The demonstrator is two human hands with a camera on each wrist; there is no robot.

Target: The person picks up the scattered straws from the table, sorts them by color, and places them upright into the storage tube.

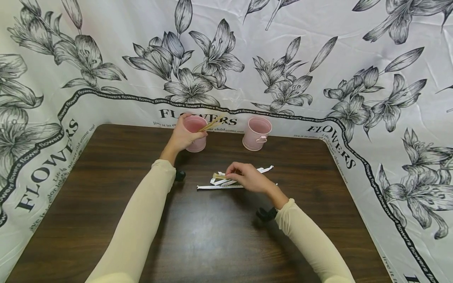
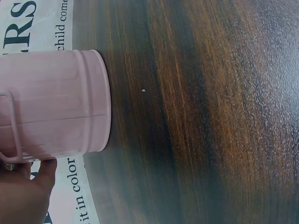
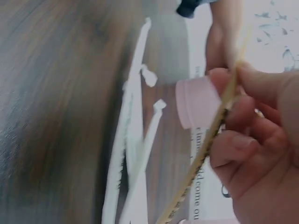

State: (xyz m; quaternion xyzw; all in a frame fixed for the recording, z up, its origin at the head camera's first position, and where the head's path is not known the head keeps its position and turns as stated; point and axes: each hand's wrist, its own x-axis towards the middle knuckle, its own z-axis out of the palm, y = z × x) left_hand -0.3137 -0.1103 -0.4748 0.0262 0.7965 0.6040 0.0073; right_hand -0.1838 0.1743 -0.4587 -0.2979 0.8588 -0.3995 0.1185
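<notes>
With its fingers and thumb around the upper part, my left hand (image 1: 187,133) grips a pink bucket (image 1: 196,146) at the back of the table. Thin tan chopsticks (image 1: 212,124) stick out over its rim to the right. In the left wrist view, the bucket (image 2: 51,102) shows its wire handle and base rim. My right hand (image 1: 249,177) is over the white paper wrappers (image 1: 216,187) on the table. Between thumb and fingers it pinches a long tan chopstick-like strip (image 3: 198,161) with dark print along it; I cannot tell whether it is still wrapped.
A second pink bucket (image 1: 257,133) with a small folded handle stands to the right of the held one, near the back edge. The dark wooden table (image 1: 198,243) meets a white floral cloth (image 1: 290,23) behind and at the sides.
</notes>
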